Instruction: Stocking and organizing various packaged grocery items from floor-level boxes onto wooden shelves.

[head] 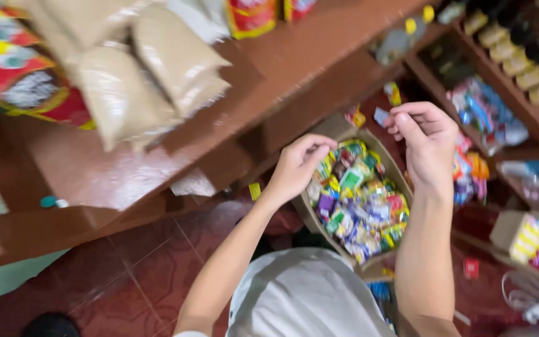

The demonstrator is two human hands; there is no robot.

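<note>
A cardboard box (319, 215) full of small bright sweet packets (360, 200) sat low beside a brown wooden shelf (269, 68). The left hand (297, 165) curled over the box's near-left rim, fingers bent, perhaps pinching a packet, though blur hid it. The right hand (425, 140) hovered above the far rim, fingers pressed together on what looked like a small pale wrapper (382, 116). Tan sacks (151, 68) lay on the shelf.

Tan sacks (151, 75) lie on the brown counter (269, 81) at upper left. Beside them sits a red-and-yellow bag (14, 68). Bottles (519, 59) line a shelf at upper right.
</note>
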